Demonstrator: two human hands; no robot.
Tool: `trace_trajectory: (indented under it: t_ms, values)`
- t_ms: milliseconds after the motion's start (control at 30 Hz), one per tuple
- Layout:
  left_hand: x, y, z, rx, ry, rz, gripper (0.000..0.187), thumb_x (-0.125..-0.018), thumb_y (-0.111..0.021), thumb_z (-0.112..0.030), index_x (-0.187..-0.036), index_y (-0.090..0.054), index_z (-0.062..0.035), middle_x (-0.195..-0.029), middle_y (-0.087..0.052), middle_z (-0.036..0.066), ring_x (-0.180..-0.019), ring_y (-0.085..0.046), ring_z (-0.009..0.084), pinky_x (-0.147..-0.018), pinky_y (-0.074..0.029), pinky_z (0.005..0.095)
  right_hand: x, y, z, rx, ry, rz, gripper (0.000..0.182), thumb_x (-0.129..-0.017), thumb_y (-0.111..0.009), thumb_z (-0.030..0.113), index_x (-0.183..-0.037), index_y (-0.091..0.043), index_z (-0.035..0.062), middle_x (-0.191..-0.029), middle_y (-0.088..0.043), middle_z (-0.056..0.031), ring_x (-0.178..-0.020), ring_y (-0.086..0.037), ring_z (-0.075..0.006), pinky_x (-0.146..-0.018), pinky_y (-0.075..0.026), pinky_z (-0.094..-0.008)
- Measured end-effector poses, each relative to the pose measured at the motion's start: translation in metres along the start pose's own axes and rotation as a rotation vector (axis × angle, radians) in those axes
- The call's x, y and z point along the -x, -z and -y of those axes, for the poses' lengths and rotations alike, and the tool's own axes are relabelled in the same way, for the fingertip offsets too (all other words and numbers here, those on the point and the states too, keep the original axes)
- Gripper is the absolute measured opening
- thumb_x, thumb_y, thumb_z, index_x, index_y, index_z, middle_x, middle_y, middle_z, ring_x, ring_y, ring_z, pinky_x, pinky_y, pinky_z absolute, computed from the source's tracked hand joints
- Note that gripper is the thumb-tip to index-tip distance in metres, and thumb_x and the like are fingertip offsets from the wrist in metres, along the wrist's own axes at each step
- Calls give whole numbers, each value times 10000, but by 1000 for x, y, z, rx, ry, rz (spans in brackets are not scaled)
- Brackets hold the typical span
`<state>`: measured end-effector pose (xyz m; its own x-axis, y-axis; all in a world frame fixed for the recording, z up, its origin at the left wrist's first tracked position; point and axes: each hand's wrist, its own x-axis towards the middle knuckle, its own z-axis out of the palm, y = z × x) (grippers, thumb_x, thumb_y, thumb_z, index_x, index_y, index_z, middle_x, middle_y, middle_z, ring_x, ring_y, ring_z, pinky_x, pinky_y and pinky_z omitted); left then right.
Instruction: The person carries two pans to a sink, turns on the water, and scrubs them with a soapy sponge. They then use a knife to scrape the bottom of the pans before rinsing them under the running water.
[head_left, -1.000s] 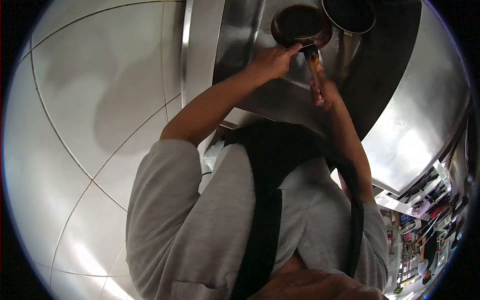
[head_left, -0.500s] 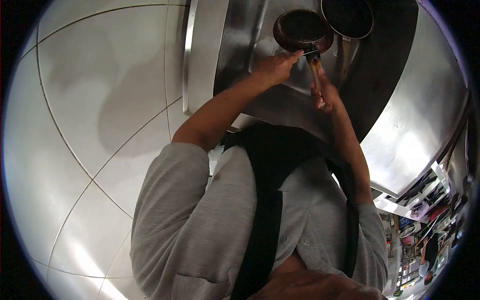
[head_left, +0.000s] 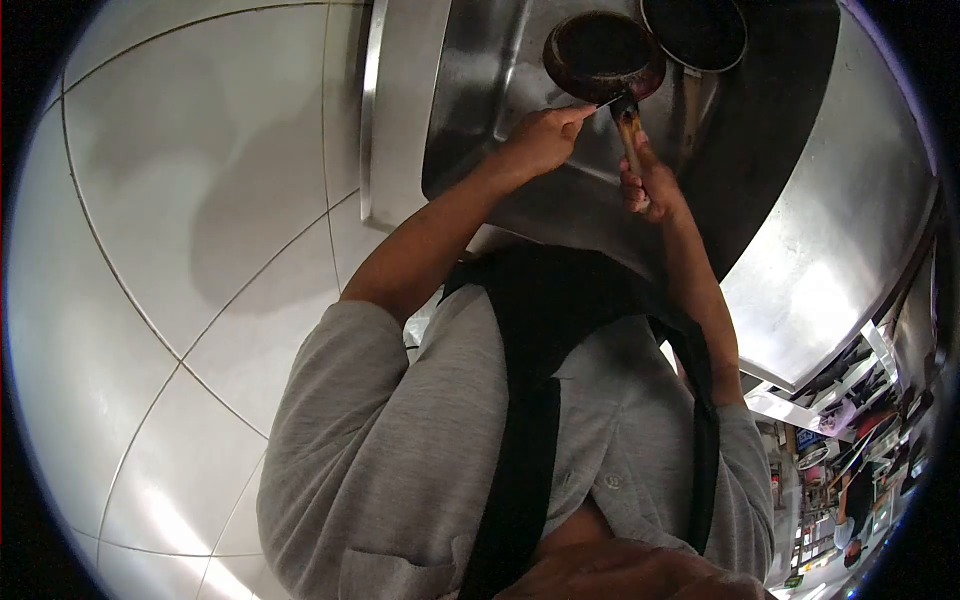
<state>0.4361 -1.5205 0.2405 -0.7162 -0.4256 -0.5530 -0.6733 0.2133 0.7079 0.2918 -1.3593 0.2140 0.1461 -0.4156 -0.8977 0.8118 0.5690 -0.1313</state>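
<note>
My right hand is wrapped round the worn wooden handle of a small, dark frying pan. The handle is scorched black where it joins the pan. Left of that joint, my left hand is closed with its index finger stretched along a thin metal blade. The blade's tip meets the pan near the handle's base; most of the tool is hidden in my fingers. The pan is held over a stainless steel sink.
A second dark pan with a light rim lies right of the first, its handle pointing toward me. A steel surface extends on the right, white tiles on the left. Cluttered shelves and another person appear at lower right.
My left hand has drawn back slightly left and down, with the blade now slanting at the handle's base. The pan has shifted very slightly up; my right hand keeps its grip.
</note>
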Motion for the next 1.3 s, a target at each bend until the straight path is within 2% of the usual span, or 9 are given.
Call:
trace_trajectory:
  t_ms: [333,433,633,733,833,933,1133,1233,1300]
  values:
    - [-7,-16,12,-32,-90,-17,347,-980,-425,-211,-1295,-517,-100,-1099,-632,177,-952,-641,279,-833,-489,358,-6,7,-2,-39,23,109,585,-832,-457,699,-811,-476,114,-472,-315,73,-319,-275,-55,-315,-256,-238]
    - [-16,-27,32,-18,-189,-148,349,-965,-449,-206,-1294,-514,-109,-1039,-649,169,-914,-648,293,-811,-499,365,-4,3,1,-125,-85,78,577,-840,-451,691,-814,-482,115,-470,-314,73,-316,-273,-56,-309,-255,-234]
    - [-12,-21,8,-193,-159,-200,363,-939,-453,-161,-1291,-506,-87,-955,-654,194,-811,-647,347,-720,-508,426,-2,-4,3,-151,-64,75,570,-852,-448,675,-819,-498,108,-468,-322,67,-317,-271,-55,-309,-250,-223]
    - [-5,-21,3,-378,-112,-151,395,-885,-453,-170,-1275,-499,-119,-944,-648,208,-902,-627,363,-766,-501,465,-3,-7,2,-135,24,67,566,-852,-460,667,-817,-495,103,-470,-323,70,-322,-270,-50,-308,-249,-225]
    - [-3,-26,-6,-333,-37,-124,364,-865,-454,-134,-1210,-469,-17,-887,-631,249,-887,-631,376,-731,-505,489,-3,-5,0,-79,45,82,590,-834,-506,668,-844,-480,78,-480,-367,66,-331,-337,-64,-323,-291,-242]
    - [-13,-42,9,-341,-63,-220,276,-853,-446,-105,-1095,-463,27,-868,-630,258,-840,-642,382,-708,-510,504,1,-10,2,-161,-10,61,558,-861,-468,652,-806,-478,97,-481,-329,73,-328,-287,-42,-313,-269,-222]
    - [-23,-34,9,-498,-41,-147,199,-863,-421,-105,-1008,-471,23,-864,-643,266,-825,-649,407,-738,-515,502,4,-12,6,-157,16,100,545,-864,-475,643,-800,-476,102,-479,-320,75,-326,-301,-45,-307,-275,-220]
    - [-32,-28,6,-432,122,-72,256,-912,-393,-111,-1100,-470,44,-957,-624,291,-932,-616,440,-823,-478,528,-2,-7,4,-158,5,106,546,-863,-472,644,-790,-484,102,-475,-323,76,-322,-302,-49,-304,-278,-218]
    - [-39,-29,5,-444,126,-106,231,-895,-402,-111,-1051,-468,46,-925,-632,289,-902,-627,427,-802,-492,509,0,-10,6,-177,4,102,554,-861,-470,647,-784,-492,100,-471,-324,74,-320,-302,-49,-304,-280,-218]
